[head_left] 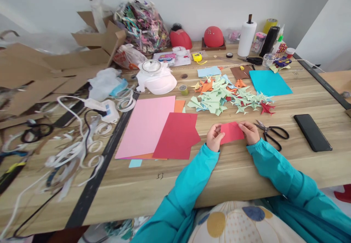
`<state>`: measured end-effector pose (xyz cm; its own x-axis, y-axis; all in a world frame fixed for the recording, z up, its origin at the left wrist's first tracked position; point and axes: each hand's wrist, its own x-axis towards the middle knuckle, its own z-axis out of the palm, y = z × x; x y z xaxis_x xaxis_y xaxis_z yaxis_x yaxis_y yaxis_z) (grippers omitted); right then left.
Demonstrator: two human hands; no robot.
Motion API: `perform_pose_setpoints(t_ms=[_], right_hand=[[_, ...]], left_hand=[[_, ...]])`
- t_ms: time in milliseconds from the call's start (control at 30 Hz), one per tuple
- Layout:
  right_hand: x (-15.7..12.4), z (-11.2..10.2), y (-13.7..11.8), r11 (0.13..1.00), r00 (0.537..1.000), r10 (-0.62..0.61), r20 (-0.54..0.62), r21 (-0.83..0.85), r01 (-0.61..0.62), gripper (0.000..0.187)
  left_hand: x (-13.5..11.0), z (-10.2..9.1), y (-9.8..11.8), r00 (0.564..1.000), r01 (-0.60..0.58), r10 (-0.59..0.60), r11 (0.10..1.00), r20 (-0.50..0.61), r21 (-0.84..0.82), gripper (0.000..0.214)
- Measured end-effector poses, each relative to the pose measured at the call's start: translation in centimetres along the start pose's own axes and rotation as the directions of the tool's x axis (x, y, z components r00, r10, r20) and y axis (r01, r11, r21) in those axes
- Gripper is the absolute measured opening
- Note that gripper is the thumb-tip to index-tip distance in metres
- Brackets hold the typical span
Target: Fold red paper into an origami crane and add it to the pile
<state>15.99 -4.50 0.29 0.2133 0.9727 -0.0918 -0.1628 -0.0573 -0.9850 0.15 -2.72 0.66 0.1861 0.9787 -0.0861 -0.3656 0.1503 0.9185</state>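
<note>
A small piece of red paper [231, 133] is held up over the front of the table between both hands. My left hand [215, 137] pinches its left edge, thumb on top. At its upper right corner my right hand [249, 132] grips it between thumb and fingers. Just right of that hand lie black-handled scissors [274, 132], blades towards the hand. Beyond the hands spreads a pile of folded paper cranes [216, 96], mostly pale green, with some orange, red and blue. Left of my left hand are dark red paper sheets [175, 137], overlapping a pink sheet [148, 126].
A black phone [312, 132] lies at the right. Blue paper [270, 82] sits behind the cranes, and a yellow tape measure [197, 57] further back. White cables [65, 155], a power strip [109, 111] and open cardboard boxes [65, 60] crowd the left. A white bottle [246, 40] stands at the back.
</note>
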Motion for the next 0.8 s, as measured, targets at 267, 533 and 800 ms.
perform_pose_setpoints(t_ms=[267, 533, 800], right_hand=[[0.2, -0.1, 0.2, 1.000, 1.000, 0.016, -0.024, 0.022, -0.016, 0.024], [-0.2, 0.5, -0.3, 0.998, 0.998, -0.040, 0.042, -0.056, 0.043, 0.029], [-0.7, 0.6, -0.1, 0.941, 0.965, -0.222, 0.142, -0.230, 0.250, 0.020]], left_hand=[[0.1, 0.2, 0.3, 1.000, 0.013, -0.013, 1.000, 0.021, 0.009, 0.033], [-0.3, 0.4, 0.2, 0.999, -0.033, 0.026, 0.984, 0.042, 0.173, 0.026], [0.1, -0.4, -1.1, 0.989, -0.135, 0.147, 0.888, 0.006, 0.440, 0.019]])
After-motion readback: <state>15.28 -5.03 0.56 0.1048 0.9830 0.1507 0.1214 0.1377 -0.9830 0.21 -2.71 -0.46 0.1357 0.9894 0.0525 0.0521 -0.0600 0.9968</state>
